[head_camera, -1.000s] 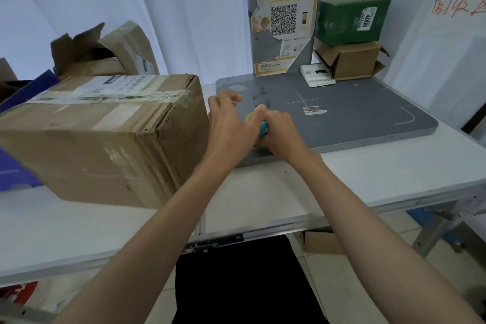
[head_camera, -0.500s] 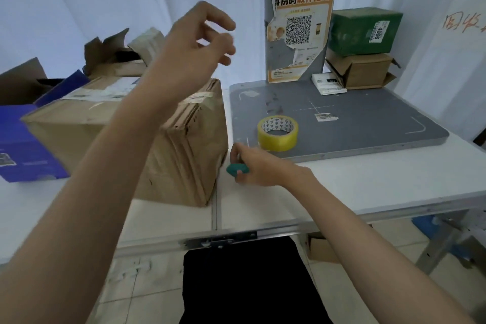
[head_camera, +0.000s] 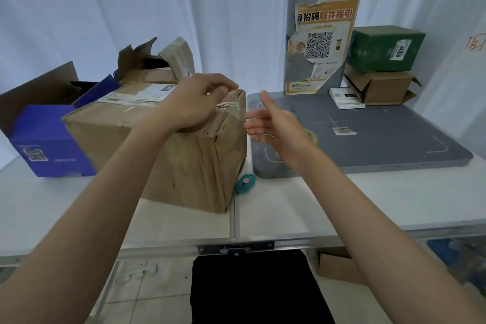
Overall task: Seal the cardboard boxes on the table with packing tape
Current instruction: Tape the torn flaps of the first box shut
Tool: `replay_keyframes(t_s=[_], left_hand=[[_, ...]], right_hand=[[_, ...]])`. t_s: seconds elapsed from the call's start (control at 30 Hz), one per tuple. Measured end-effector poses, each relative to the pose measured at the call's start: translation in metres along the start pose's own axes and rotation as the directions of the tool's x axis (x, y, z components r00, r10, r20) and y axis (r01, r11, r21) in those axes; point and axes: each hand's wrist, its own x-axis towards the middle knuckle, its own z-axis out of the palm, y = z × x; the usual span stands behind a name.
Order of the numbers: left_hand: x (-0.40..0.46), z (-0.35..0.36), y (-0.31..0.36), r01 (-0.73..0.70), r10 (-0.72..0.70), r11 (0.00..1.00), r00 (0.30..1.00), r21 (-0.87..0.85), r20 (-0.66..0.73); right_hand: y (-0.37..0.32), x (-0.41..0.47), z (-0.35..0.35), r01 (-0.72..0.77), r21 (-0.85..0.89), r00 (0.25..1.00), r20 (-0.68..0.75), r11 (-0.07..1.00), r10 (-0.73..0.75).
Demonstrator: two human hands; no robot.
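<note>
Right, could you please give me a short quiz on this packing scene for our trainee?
1. True or false: the right hand holds the teal cutter.
2. The left hand rests on which box? A blue, B brown cardboard box, C green.
3. What does the cutter lie on?
Key: 1 false, that hand is open and empty; 2 B; 3 the white table.

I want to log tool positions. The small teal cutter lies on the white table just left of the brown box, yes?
Not quite. The head view shows the small teal cutter on the white table just right of the brown box, at its lower corner, not left.
</note>
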Motion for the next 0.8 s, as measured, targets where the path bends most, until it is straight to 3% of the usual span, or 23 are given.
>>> replay_keyframes(t_s=[0.13,0.37,0.8], left_hand=[[0.001,0.002,-0.004,-0.016,0.016,1.0,0.999,0.008,0.034],[0.001,0.006,-0.009,-0.014,0.014,1.0,1.0,-0.007,0.025],[0.002,0.009,-0.009,-0.001,0.001,1.0,1.0,0.012,0.012]], right_hand=[[-0.009,0.004,0.006,-0.135,0.146,0.982,0.151,0.98,0.113],[-0.003,0.008,0.008,-0.345,0.35,0.925,0.282,0.871,0.253],[-0.001,0.006,0.016,-0.335,0.338,0.935,0.233,0.88,0.267]])
